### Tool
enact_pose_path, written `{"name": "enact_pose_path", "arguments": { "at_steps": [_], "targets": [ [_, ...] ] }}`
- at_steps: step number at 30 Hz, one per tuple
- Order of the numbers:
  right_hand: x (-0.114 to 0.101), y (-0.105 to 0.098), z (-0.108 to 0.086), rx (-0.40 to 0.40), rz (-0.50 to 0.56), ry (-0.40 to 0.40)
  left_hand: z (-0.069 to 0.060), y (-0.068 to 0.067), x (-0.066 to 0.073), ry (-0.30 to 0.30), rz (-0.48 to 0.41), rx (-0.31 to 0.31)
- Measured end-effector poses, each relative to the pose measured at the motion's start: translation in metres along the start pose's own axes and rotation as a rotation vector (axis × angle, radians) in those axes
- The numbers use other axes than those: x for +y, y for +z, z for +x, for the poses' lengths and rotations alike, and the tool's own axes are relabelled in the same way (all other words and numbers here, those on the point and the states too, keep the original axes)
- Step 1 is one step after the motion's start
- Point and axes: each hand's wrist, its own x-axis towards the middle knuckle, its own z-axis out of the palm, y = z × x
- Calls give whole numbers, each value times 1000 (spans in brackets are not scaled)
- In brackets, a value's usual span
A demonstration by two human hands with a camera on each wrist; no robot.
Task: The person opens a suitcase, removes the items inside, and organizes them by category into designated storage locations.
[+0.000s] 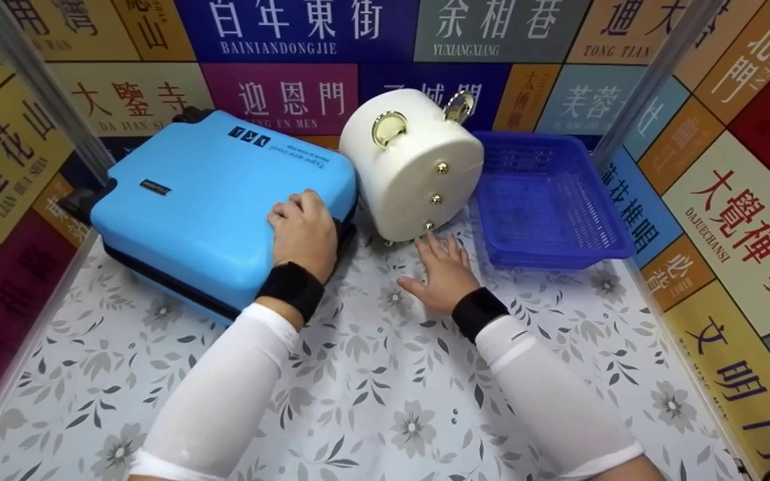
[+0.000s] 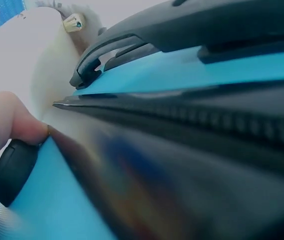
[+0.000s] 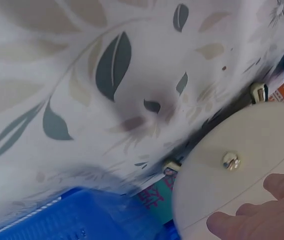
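Observation:
My left hand (image 1: pixel 306 237) grips the right edge of a light blue hard-shell suitcase (image 1: pixel 224 194), which lies flat with a black band around its side. In the left wrist view, a fingertip (image 2: pixel 29 125) touches the blue shell beside a short black part (image 2: pixel 14 172); a black carry handle (image 2: pixel 181 30) shows above. My right hand (image 1: pixel 442 270), fingers spread, is at the lower front of a white rounded case (image 1: pixel 412 160) with gold studs and round gold ring fittings. Whether those fingertips touch the case, I cannot tell.
A blue-purple plastic basket (image 1: pixel 545 257) stands right of the white case. Floral cloth (image 1: pixel 385 414) covers the surface. Printed panels (image 1: pixel 278 97) with large characters enclose the back and sides, with clear posts (image 1: pixel 652 80) at the back corners.

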Motion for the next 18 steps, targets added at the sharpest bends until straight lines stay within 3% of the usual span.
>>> {"name": "enact_pose_path", "arguments": {
  "at_steps": [9,15,18],
  "targets": [
    [-8,-7,7,86,-3,24,-1,-3,12,37,-14,65],
    [-15,-14,11,153,28,-2,6,-4,19,56,11,0],
    [-20,-21,13,222,47,-10,8,-4,19,56,1,-30]
  ]
}}
